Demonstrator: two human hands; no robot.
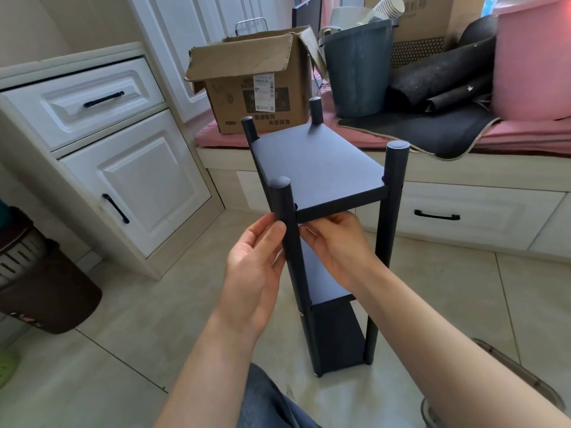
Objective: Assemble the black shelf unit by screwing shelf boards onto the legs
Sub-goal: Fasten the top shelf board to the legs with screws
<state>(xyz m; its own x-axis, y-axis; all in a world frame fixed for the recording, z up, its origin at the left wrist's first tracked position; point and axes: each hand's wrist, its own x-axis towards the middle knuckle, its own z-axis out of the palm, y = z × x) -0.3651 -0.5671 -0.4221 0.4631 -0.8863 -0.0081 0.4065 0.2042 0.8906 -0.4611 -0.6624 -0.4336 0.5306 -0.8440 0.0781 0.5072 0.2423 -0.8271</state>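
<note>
Four legs [293, 242]; three boards [312, 168] — two hands [296, 251]

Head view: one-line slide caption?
Both hands at the near-left leg under the black shelf's top board.

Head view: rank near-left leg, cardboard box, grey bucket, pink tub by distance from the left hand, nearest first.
From the left hand:
1. Near-left leg, at the fingertips, just right of the hand.
2. Cardboard box, up behind the shelf on the pink cushion.
3. Grey bucket, right of the box.
4. Pink tub, far right.
</note>
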